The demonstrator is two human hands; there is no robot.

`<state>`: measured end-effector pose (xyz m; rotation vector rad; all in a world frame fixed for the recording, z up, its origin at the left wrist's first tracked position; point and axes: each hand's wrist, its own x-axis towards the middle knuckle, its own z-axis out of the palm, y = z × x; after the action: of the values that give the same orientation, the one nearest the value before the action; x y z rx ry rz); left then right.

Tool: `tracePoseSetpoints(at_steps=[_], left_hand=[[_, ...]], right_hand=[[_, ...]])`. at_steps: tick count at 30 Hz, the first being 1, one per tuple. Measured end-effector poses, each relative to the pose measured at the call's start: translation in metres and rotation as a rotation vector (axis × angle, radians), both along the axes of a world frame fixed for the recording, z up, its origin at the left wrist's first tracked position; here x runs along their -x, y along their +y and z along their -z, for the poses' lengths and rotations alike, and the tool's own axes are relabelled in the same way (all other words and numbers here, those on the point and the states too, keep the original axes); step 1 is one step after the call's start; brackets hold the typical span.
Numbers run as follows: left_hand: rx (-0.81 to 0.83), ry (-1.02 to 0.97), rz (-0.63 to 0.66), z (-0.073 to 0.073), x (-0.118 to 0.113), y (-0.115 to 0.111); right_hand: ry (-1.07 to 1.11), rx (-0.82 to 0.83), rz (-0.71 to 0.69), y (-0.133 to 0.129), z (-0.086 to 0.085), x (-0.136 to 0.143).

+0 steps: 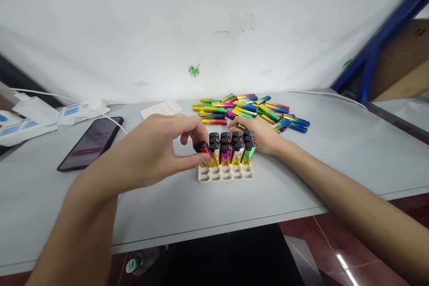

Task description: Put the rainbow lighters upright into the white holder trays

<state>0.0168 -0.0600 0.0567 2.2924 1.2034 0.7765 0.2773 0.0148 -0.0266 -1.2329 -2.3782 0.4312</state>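
My left hand (167,143) pinches a red and yellow lighter (209,155) with a black top between thumb and fingers. It leans at the left end of the front row in a pale tray (226,179) with oval holes. Several black-topped lighters (226,155) in shiny colours stand upright in rows beside it. Behind them, my right hand (259,134) lies at the near edge of a pile of shiny coloured tubes (246,107). Its fingers are curled; the standing lighters partly hide them, and what they hold I cannot make out.
Farther back lies a second pale tray (162,109). On the left are a phone (90,143), a white cable (83,107) and power strips (28,132). A white wall closes the back of the grey table (161,214). A cardboard box (402,62) stands behind a blue frame (365,58).
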Motion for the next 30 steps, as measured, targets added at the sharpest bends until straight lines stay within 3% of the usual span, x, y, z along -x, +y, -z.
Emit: tracePoseSetpoints(at_steps=[8,19,26,30], left_hand=[[-0.021,0.204,0.046,0.011,0.003,0.001],[-0.037,0.188,0.048,0.016,0.000,0.002],[0.086,-0.012,-0.001,0.011,-0.004,-0.003],[0.035,-0.157,-0.147,0.007,-0.007,0.007]], right_hand=[[0.006,-0.005,-0.004,0.001,0.002,-0.001],[-0.003,0.015,0.005,0.000,0.000,0.000],[0.028,0.025,-0.005,0.001,0.001,0.000],[0.135,-0.038,0.024,0.005,0.003,0.000]])
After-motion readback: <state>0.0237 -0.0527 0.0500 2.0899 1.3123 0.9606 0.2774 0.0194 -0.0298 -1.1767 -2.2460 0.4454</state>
